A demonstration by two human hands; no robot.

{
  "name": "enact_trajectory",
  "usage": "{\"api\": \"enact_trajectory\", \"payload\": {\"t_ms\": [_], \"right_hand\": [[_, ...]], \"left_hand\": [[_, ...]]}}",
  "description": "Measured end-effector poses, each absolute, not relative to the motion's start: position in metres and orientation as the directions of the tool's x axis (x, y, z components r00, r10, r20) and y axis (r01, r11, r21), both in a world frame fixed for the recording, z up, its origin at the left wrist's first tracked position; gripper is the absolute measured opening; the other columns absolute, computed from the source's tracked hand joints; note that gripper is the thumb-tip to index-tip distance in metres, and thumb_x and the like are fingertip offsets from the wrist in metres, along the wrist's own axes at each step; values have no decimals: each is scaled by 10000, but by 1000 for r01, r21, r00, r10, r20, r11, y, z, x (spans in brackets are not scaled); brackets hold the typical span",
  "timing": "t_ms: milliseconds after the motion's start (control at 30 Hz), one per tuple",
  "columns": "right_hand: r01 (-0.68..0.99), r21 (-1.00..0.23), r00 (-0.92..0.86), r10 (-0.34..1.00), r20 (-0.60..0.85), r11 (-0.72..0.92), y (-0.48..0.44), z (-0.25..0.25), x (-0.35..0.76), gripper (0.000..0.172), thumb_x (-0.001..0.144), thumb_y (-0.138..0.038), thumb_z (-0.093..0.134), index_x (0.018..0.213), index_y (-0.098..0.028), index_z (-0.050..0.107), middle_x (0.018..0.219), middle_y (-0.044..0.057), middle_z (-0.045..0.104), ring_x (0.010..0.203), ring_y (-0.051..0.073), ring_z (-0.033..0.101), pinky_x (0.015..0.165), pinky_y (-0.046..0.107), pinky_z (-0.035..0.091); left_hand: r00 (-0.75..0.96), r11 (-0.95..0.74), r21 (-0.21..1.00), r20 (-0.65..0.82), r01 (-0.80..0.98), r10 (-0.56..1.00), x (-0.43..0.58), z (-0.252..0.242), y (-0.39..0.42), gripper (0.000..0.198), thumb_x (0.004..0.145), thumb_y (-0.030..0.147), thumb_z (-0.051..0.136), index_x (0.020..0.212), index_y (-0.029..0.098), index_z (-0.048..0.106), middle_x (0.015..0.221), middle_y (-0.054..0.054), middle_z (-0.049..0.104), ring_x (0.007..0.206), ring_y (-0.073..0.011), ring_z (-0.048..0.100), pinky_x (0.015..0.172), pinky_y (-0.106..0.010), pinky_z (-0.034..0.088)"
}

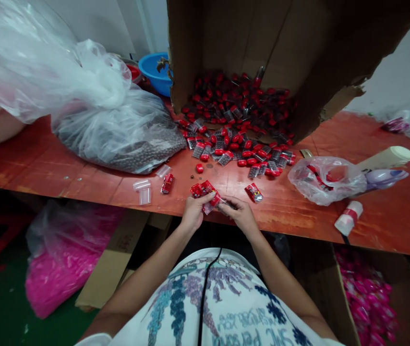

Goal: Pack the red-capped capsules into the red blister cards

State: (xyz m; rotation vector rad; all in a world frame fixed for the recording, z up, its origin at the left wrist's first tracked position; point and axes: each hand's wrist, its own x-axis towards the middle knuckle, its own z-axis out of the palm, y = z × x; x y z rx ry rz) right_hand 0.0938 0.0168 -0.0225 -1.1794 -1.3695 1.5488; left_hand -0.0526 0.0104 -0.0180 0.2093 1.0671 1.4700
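Near the table's front edge, my left hand (195, 211) is closed on a small red printed plastic packet (207, 189), thumb on top. My right hand (239, 215) meets it from the other side, its fingers pinched at the packet's see-through end; exactly what lies between those fingertips is too small to make out. Another red printed packet (254, 192) lies just beyond my right hand. To the left are a bundle of red packets (167, 183) and some transparent plastic tubes (144, 194). A single red cap (199, 168) sits beyond my hands.
A big cardboard box (241, 38) on its side spills small red-capped containers (239, 144) onto the red table (298, 216). A bag of dark beads (126, 139) lies left, before a blue basin (154, 72). At right are a plastic bag (327, 180) and a white roll (349, 218).
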Motion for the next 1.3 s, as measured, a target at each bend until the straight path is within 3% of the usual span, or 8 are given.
{"api": "enact_trajectory", "payload": {"t_ms": [100,300,400,567,700,867,1100,1300], "right_hand": [[28,-990,-300,943,-142,-140,16,-22,93,349,720,-374,686,1025,-205,688,913,21,714,821,194,648,782,342,523],[37,-997,-118,991,-69,-65,8,-25,87,313,759,-373,664,1018,-202,620,886,32,679,746,157,617,571,232,500],[7,-995,-169,980,-104,-104,8,-26,87,324,770,-374,649,1047,-210,616,935,37,665,748,150,606,538,220,499],[-51,-992,-198,975,-100,-112,8,-26,90,411,765,-366,656,1141,-216,581,933,32,632,752,147,602,602,261,537],[129,-989,-91,994,68,79,4,-31,90,403,825,-359,600,1201,-222,557,983,56,613,860,173,602,758,324,527],[291,-920,-218,955,201,261,3,-36,94,353,895,-306,503,1239,-264,565,1027,74,563,972,191,570,867,346,483],[40,-999,-74,997,-23,-20,4,-33,94,374,871,-382,510,1207,-222,550,1077,72,562,863,171,576,603,261,538],[16,-998,-82,994,-68,-67,2,-30,92,330,824,-383,574,1095,-194,593,1035,70,609,844,170,591,612,254,532]], "left_hand": [[-245,148,722,-409,-676,879,-52,-16,9,266,488,145,839,696,113,676,646,-14,679,572,-128,626,612,-254,525],[-174,175,777,-344,-604,923,-52,-16,6,292,531,176,831,780,106,695,742,-59,714,637,-172,658,667,-305,540],[-165,193,776,-357,-601,919,-55,-17,6,301,538,197,831,788,99,695,749,-69,714,640,-180,659,677,-320,543],[-74,235,754,-351,-614,934,-60,-17,5,320,502,166,843,783,118,697,751,-64,713,666,-184,662,700,-323,542],[-52,267,767,-363,-584,930,-61,-16,4,301,499,175,844,759,116,704,760,-82,713,664,-185,661,661,-290,532],[-90,295,816,-387,-498,918,-58,-15,6,308,495,205,848,741,126,682,683,-54,688,551,-150,615,525,-238,481],[-151,268,765,-428,-585,891,-56,-24,10,293,514,237,842,716,135,655,587,9,604,433,-68,467,412,-185,344],[-125,222,803,-343,-553,931,-56,-19,11,274,516,253,835,639,133,622,549,14,556,440,-72,436,391,-193,288]]}}
